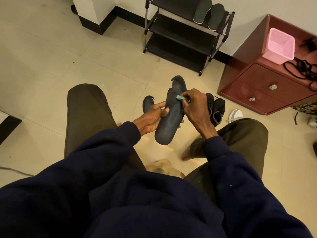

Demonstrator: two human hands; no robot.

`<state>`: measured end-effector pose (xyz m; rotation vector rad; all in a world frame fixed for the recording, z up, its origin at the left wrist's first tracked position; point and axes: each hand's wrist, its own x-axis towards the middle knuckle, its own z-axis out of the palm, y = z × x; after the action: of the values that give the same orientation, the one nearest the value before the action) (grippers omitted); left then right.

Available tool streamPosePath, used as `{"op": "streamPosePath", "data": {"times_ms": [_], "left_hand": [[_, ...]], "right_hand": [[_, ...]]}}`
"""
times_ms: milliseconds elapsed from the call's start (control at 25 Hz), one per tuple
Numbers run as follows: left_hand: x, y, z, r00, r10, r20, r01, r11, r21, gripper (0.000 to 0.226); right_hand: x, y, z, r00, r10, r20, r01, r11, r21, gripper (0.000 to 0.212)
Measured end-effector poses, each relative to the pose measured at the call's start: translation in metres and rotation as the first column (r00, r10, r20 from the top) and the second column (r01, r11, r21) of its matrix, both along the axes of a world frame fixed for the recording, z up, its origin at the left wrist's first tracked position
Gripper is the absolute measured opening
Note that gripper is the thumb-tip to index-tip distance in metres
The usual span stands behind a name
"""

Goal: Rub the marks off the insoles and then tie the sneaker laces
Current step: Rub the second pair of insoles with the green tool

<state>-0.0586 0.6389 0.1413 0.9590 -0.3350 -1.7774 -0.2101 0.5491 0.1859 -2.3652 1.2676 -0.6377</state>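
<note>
Two dark insoles were at centre. The first insole lay flat on the tiled floor, partly hidden behind the left hand. That hand gripped the second insole, thumb on top and fingers curled beneath, holding it above the floor between the knees with its torn toe end pointing away. A teal eraser was pressed against the upper part of the second insole, pinched in the fingertips of the right hand. A black shoe rack stood against the wall behind, with a pair of grey insoles leaning on its top shelf. Black sneakers sat on the floor just beyond the right hand, with a white shoe beside them. At far right, a red-brown cabinet carried a pink basket and black cords.
</note>
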Motion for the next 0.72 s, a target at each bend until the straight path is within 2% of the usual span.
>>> {"op": "streamPosePath", "data": {"times_ms": [40, 80, 200, 240, 400, 440, 560, 600, 720], "left_hand": [[0.000, 0.001, -0.001, 1.000, -0.002, 0.005, 0.002, 1.000, -0.003, 0.040], [-0.001, 0.002, 0.000, 1.000, -0.003, 0.015, 0.003, 1.000, -0.001, 0.040], [0.000, -0.001, -0.002, 0.999, 0.023, 0.047, -0.024, 1.000, 0.018, 0.042], [0.000, -0.001, -0.002, 0.997, 0.039, 0.060, -0.040, 0.999, 0.023, 0.042], [0.001, -0.002, -0.004, 0.998, 0.052, 0.040, -0.053, 0.999, 0.009, 0.041], [0.001, -0.001, -0.003, 0.998, 0.053, 0.033, -0.053, 0.999, 0.006, 0.041], [0.002, -0.001, 0.000, 0.993, 0.096, 0.069, -0.100, 0.994, 0.049, 0.041], [0.003, -0.002, 0.000, 0.990, 0.117, 0.075, -0.121, 0.991, 0.055, 0.041], [0.006, -0.004, -0.003, 0.982, 0.168, 0.083, -0.173, 0.983, 0.061, 0.037]], "right_hand": [[-0.001, -0.001, 0.001, 0.999, -0.041, 0.008, 0.041, 0.999, -0.025, 0.013], [-0.002, 0.000, 0.001, 1.000, -0.015, 0.006, 0.015, 1.000, -0.019, 0.012], [0.000, 0.008, 0.009, 0.969, 0.238, -0.073, -0.219, 0.955, 0.201, 0.012], [0.000, 0.009, 0.010, 0.959, 0.265, -0.095, -0.237, 0.942, 0.236, 0.011], [-0.008, -0.005, 0.002, 0.994, 0.018, -0.108, -0.013, 0.999, 0.044, 0.011], [-0.010, -0.005, 0.002, 0.992, 0.043, -0.122, -0.035, 0.997, 0.069, 0.011], [-0.005, 0.009, 0.006, 0.926, 0.304, -0.223, -0.235, 0.927, 0.291, 0.011], [-0.004, 0.012, 0.006, 0.914, 0.330, -0.237, -0.250, 0.916, 0.313, 0.009], [-0.008, 0.004, 0.003, 0.975, 0.133, -0.178, -0.103, 0.981, 0.165, 0.008]]}}
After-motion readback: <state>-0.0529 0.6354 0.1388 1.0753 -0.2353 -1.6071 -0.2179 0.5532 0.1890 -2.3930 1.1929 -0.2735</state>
